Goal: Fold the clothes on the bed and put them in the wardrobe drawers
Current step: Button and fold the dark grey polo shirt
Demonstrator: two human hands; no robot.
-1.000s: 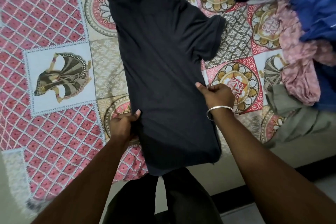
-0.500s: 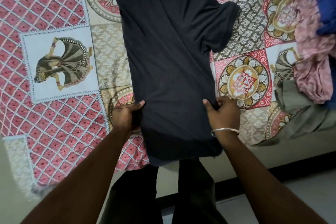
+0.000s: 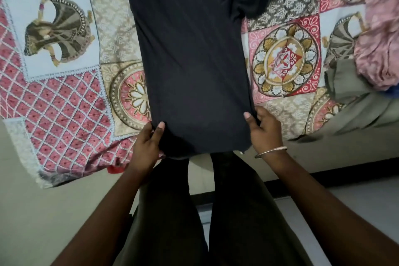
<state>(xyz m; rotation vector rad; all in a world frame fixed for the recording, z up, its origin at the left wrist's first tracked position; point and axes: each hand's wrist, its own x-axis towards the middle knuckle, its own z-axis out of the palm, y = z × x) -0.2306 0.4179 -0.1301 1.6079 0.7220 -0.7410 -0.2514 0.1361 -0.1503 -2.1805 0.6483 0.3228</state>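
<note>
A black T-shirt [image 3: 194,49] lies lengthwise on the patterned bedspread [image 3: 64,101], its sides folded in, one sleeve sticking out at the upper right. Its hem hangs at the bed's near edge. My left hand [image 3: 149,144] pinches the shirt's lower left corner, thumb on top. My right hand [image 3: 263,127], with a metal bangle on the wrist, grips the lower right corner with curled fingers. The collar end runs out of the frame at the top.
A pink garment [image 3: 380,45] and an olive-grey garment [image 3: 354,101] lie heaped at the right side of the bed. My dark-trousered legs [image 3: 205,211] stand against the bed's near edge, above a pale floor [image 3: 356,207].
Both hands have slid down the shirt's sides from about mid-length to its bottom corners. The camera has tilted downward and closer, so the shirt's top has left the frame.
</note>
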